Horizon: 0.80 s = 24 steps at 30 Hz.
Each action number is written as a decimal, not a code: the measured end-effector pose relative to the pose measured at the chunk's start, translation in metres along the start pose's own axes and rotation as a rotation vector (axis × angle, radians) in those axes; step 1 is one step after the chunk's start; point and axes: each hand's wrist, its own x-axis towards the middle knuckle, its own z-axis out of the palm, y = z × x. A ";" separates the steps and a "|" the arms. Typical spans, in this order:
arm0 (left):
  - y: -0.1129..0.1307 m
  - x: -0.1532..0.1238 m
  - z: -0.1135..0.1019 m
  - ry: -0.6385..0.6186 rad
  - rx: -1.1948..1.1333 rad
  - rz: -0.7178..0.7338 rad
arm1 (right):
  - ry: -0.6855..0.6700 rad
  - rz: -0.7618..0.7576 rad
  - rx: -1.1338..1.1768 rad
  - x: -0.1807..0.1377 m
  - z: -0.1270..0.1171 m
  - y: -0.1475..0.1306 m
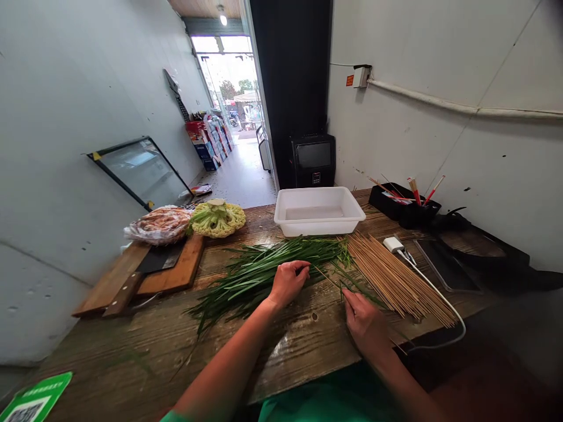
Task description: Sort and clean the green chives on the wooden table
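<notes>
My right hand (363, 316) is closed around a thin bamboo skewer (328, 276), which slants up and to the left, with green chive leaves trailing beside the hand. My left hand (289, 280) is pinched at the skewer's far tip, on what looks like a chive leaf; the fingers partly hide it. Beneath and beyond the left hand spreads a loose heap of long green chives (250, 278) on the wooden table (308, 357). To the right lies a fanned bundle of bamboo skewers (391, 278).
Behind the chives stands a white plastic tub (319, 227). At left, a cleaver (160, 259) rests on a cutting board (187, 272), near a bagged food bundle (160, 225) and a cauliflower (219, 220). A white charger cable (435, 287), tablet (446, 266) and black box (391, 202) are right.
</notes>
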 end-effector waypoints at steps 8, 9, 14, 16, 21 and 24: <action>-0.002 0.000 0.001 -0.003 0.020 0.016 | 0.033 0.003 -0.011 0.001 0.001 0.000; -0.002 0.000 0.001 -0.003 0.021 0.017 | 0.033 0.002 -0.012 0.001 0.002 0.000; -0.001 0.000 0.001 -0.002 0.017 0.010 | 0.036 -0.006 -0.003 0.001 0.002 0.001; 0.000 0.000 0.001 -0.002 0.018 0.012 | 0.044 -0.006 -0.013 0.001 0.002 0.000; 0.000 -0.001 0.001 0.001 0.029 0.021 | 0.053 -0.014 -0.043 0.001 0.002 0.000; -0.001 -0.001 0.001 0.002 0.036 0.025 | 0.050 -0.012 -0.049 0.000 0.003 0.001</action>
